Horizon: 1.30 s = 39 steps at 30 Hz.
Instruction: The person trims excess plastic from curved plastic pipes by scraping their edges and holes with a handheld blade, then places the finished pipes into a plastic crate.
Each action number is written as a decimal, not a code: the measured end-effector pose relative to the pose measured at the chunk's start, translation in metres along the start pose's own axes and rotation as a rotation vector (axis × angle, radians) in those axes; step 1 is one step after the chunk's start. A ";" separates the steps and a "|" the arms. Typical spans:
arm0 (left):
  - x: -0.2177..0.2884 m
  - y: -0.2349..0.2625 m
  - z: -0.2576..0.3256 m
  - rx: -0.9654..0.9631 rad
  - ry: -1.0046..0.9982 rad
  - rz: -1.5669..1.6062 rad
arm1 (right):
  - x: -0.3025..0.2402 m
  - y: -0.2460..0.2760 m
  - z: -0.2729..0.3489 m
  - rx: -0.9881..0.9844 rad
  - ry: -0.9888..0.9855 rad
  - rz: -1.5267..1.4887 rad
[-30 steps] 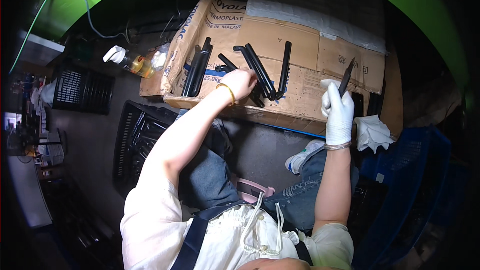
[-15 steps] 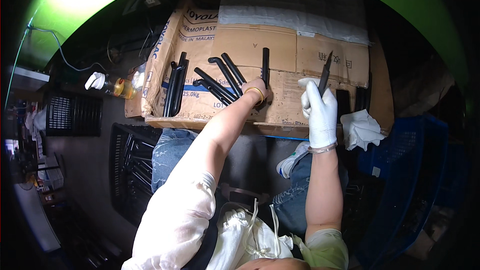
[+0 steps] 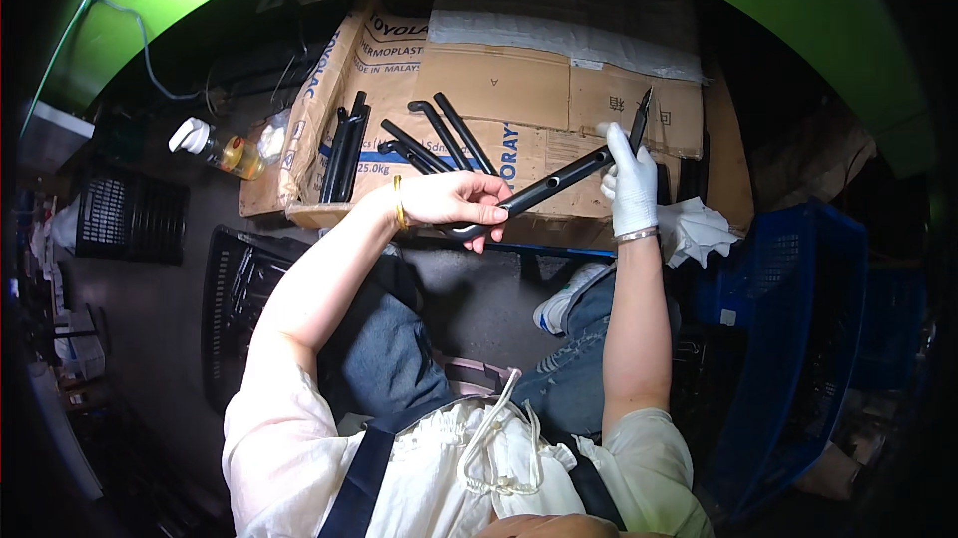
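Note:
My bare left hand (image 3: 457, 201), with a yellow bangle at the wrist, grips a black plastic tube (image 3: 555, 183) by its near, curved end. The tube slants up to the right over the front of the cardboard and has holes along its side. At its far end is my white-gloved right hand (image 3: 633, 191), closed round a slim dark knife (image 3: 642, 122) whose pointed blade is turned away from me. Whether the glove also touches the tube I cannot tell. Several similar black tubes (image 3: 464, 132) lie on the cardboard (image 3: 509, 89), with another bunch (image 3: 345, 154) at its left side.
A crumpled white cloth (image 3: 696, 231) lies by the cardboard's right front corner. To the right stands a blue plastic crate (image 3: 798, 283). Black crates are at left, one (image 3: 215, 313) holding dark parts. A spray-type bottle (image 3: 225, 152) with yellowish liquid stands left of the cardboard.
My left hand has picked up a tube from the cardboard and drawn it toward me, now slanting across to the right hand. The knife stays in my right hand.

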<state>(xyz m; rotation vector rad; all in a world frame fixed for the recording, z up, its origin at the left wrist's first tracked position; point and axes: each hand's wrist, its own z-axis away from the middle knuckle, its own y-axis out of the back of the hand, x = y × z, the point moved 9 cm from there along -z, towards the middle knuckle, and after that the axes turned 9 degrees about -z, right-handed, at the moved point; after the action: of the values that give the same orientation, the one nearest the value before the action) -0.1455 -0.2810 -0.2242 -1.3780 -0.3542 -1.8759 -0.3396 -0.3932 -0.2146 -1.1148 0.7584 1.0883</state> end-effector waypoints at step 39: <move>0.000 0.021 0.027 0.433 -0.394 0.518 | 0.050 -0.061 0.072 -0.289 0.133 0.427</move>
<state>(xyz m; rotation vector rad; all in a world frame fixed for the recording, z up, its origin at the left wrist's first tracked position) -0.1120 -0.2786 -0.2188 -1.3643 -0.5064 -1.0319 -0.2685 -0.3133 -0.2185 -1.3121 0.9958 1.5300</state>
